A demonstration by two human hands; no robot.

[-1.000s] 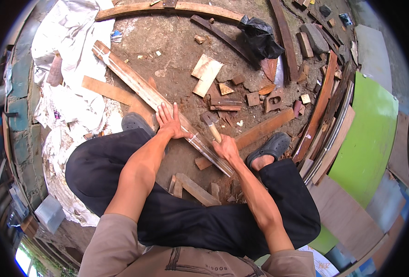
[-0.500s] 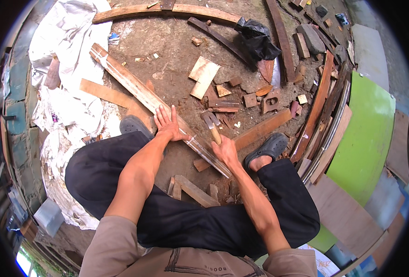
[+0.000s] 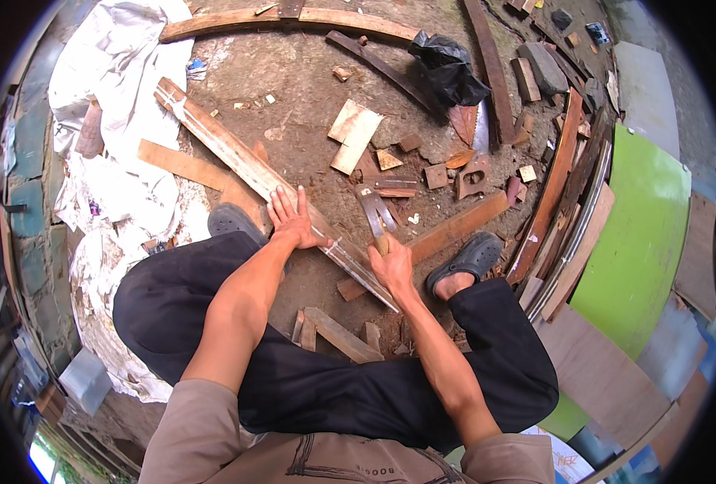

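Note:
A long wooden plank [image 3: 225, 145] with white-streaked edges lies slantwise before me, its near end by my right wrist. My left hand [image 3: 292, 221] rests flat on it, fingers spread, pressing on the wood. My right hand [image 3: 392, 264] is closed round the wooden handle of a claw hammer [image 3: 372, 211]. The hammer's metal head points away from me, to the right of the plank and apart from it. Under the plank, a flat brown board [image 3: 182, 163] sticks out to the left.
White sheeting [image 3: 120, 64] is spread at the left. A handsaw [image 3: 477, 157], a black plastic bag [image 3: 451, 73], wood offcuts [image 3: 356, 129] and a reddish board [image 3: 455, 234] lie ahead and right. Beyond my right shoe [image 3: 467, 262] stand stacked boards and a green panel [image 3: 636, 234].
The hammer has tilted, its head now turned more lengthwise and shifted a little nearer to me. My left hand stays on the plank in about the same place.

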